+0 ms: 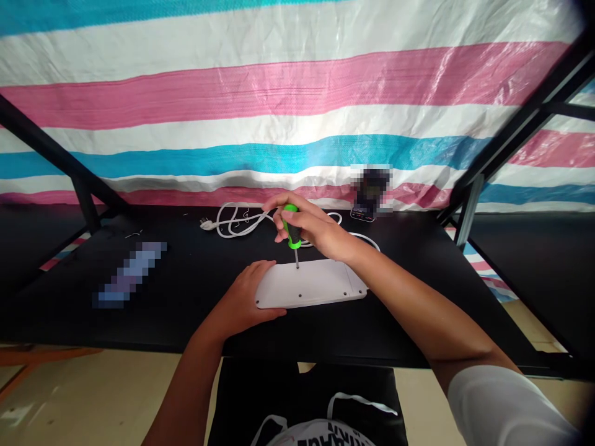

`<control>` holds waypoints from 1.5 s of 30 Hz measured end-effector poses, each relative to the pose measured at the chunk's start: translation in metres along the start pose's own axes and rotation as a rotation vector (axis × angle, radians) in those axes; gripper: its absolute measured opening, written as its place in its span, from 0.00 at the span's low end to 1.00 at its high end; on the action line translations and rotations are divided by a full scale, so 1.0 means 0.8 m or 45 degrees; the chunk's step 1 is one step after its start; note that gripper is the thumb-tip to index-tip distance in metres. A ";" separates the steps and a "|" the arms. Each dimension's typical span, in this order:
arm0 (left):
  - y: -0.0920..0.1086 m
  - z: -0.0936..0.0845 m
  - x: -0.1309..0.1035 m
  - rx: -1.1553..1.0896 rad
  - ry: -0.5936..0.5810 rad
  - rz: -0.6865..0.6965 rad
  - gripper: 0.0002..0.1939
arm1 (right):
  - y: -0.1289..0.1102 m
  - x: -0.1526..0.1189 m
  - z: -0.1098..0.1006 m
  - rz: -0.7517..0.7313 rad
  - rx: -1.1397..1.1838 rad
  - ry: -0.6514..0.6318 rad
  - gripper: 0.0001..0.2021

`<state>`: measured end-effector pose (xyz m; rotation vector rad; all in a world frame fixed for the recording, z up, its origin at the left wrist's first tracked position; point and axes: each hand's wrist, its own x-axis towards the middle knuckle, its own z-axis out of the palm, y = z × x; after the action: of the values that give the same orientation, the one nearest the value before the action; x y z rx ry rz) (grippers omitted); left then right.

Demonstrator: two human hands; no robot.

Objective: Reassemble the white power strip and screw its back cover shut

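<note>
A white power strip [320, 282] lies on the black table with its back face up, showing several dark screw holes. My left hand [248, 297] grips its left end, thumb along the near edge and fingers on the far side. In my right hand [307, 223] is a green and black screwdriver [292, 229], held nearly upright. The tip of its metal shaft meets the hole near the strip's far edge. Behind my right hand, the strip's white cable [232, 232] lies in loops, ending in a plug [207, 224] at the left.
A phone-like device [367, 195], partly blurred out, leans against the striped sheet [279, 87] at the back. A pixelated flat item [132, 275] lies on the left of the black table [186, 322]. Dark metal frame bars [515, 124] slant up at both sides.
</note>
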<state>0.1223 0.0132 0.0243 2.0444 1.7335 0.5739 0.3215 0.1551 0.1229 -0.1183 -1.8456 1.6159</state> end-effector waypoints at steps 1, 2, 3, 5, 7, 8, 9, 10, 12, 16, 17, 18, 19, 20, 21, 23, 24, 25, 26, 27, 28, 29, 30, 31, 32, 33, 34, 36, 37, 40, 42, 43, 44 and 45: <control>0.001 0.000 0.000 -0.002 -0.001 -0.003 0.48 | -0.005 -0.001 -0.004 0.018 0.014 -0.024 0.15; 0.001 -0.001 0.000 -0.003 -0.004 -0.008 0.48 | -0.010 -0.001 -0.008 0.024 0.011 -0.047 0.14; 0.002 -0.001 0.000 -0.003 -0.008 -0.012 0.48 | -0.014 -0.002 -0.012 0.023 -0.007 -0.069 0.14; 0.004 -0.003 -0.001 -0.002 -0.020 -0.015 0.47 | -0.020 -0.003 -0.018 0.014 -0.054 -0.116 0.14; 0.005 -0.003 0.000 0.002 -0.030 -0.015 0.46 | -0.021 -0.004 -0.022 0.002 -0.100 -0.149 0.15; 0.005 -0.004 0.000 0.005 -0.030 -0.015 0.46 | -0.020 -0.004 -0.023 -0.009 -0.127 -0.145 0.15; 0.006 -0.004 0.000 0.007 -0.029 -0.016 0.46 | -0.017 -0.004 -0.022 -0.030 -0.161 -0.125 0.16; 0.006 -0.004 0.000 0.008 -0.026 -0.017 0.46 | -0.014 -0.004 -0.021 -0.058 -0.212 -0.086 0.16; 0.006 -0.003 0.000 0.005 -0.021 -0.016 0.46 | -0.007 -0.005 -0.016 -0.139 -0.386 0.047 0.17; 0.003 -0.002 0.000 0.002 -0.015 -0.011 0.48 | -0.004 -0.008 -0.003 -0.354 -0.908 0.309 0.16; 0.002 -0.001 0.000 0.003 -0.012 -0.010 0.48 | -0.006 -0.009 -0.001 -0.401 -1.027 0.319 0.16; 0.000 -0.001 0.000 0.004 -0.008 -0.011 0.48 | -0.007 -0.011 0.000 -0.441 -1.134 0.306 0.15; 0.000 0.000 0.000 0.005 -0.006 -0.013 0.48 | -0.009 -0.012 0.001 -0.473 -1.230 0.284 0.15; -0.001 0.000 0.000 0.006 -0.007 -0.017 0.48 | -0.010 -0.013 0.002 -0.493 -1.317 0.263 0.15; -0.001 0.000 0.000 0.006 -0.008 -0.021 0.48 | -0.011 -0.014 0.002 -0.502 -1.396 0.254 0.15; -0.001 0.000 0.000 0.007 -0.009 -0.024 0.48 | -0.012 -0.015 0.003 -0.501 -1.534 0.285 0.15; -0.001 0.000 0.000 0.005 -0.007 -0.021 0.49 | -0.012 -0.015 0.004 -0.494 -1.589 0.320 0.15; 0.000 0.000 0.000 0.003 -0.004 -0.017 0.49 | -0.012 -0.015 0.005 -0.489 -1.630 0.357 0.16; 0.000 0.000 0.000 0.002 0.000 -0.014 0.49 | -0.012 -0.015 0.007 -0.489 -1.657 0.389 0.16; 0.000 0.000 0.000 0.000 0.004 -0.010 0.48 | -0.012 -0.014 0.009 -0.494 -1.674 0.413 0.16; 0.000 0.000 0.000 -0.002 0.007 -0.007 0.48 | -0.012 -0.014 0.011 -0.500 -1.684 0.428 0.16; -0.001 0.000 0.000 -0.004 0.009 -0.003 0.48 | -0.012 -0.014 0.013 -0.509 -1.688 0.435 0.16; -0.001 0.001 0.000 -0.004 0.008 -0.001 0.48 | -0.011 -0.014 0.014 -0.518 -1.688 0.438 0.16; -0.002 0.001 0.000 -0.003 0.008 0.000 0.48 | -0.010 -0.013 0.015 -0.526 -1.685 0.443 0.16; -0.002 0.001 0.000 -0.002 0.004 -0.003 0.48 | -0.009 -0.013 0.015 -0.531 -1.679 0.449 0.16; -0.002 0.001 0.000 0.000 0.000 -0.008 0.48 | -0.007 -0.012 0.014 -0.533 -1.669 0.453 0.16; -0.002 0.001 0.000 0.003 -0.003 -0.014 0.48 | -0.006 -0.012 0.013 -0.532 -1.658 0.456 0.15; -0.001 0.000 0.000 0.010 -0.014 -0.028 0.48 | -0.004 -0.011 0.012 -0.524 -1.637 0.451 0.14; 0.000 -0.001 0.000 0.012 -0.019 -0.032 0.48 | -0.003 -0.011 0.011 -0.516 -1.628 0.443 0.14; 0.004 -0.002 -0.001 0.019 -0.025 -0.035 0.47 | -0.003 -0.012 0.012 -0.489 -1.609 0.400 0.14; 0.005 -0.003 -0.001 0.020 -0.026 -0.033 0.47 | -0.004 -0.012 0.013 -0.483 -1.602 0.375 0.14; 0.006 -0.003 -0.001 0.022 -0.027 -0.034 0.47 | -0.005 -0.012 0.013 -0.484 -1.599 0.369 0.14; 0.006 -0.003 -0.001 0.025 -0.028 -0.035 0.47 | -0.005 -0.012 0.013 -0.486 -1.597 0.369 0.14; 0.006 -0.003 -0.001 0.028 -0.029 -0.034 0.47 | -0.005 -0.012 0.013 -0.487 -1.595 0.371 0.14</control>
<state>0.1244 0.0122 0.0290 2.0313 1.7589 0.5237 0.3247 0.1407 0.1223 -0.4683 -2.1751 0.0222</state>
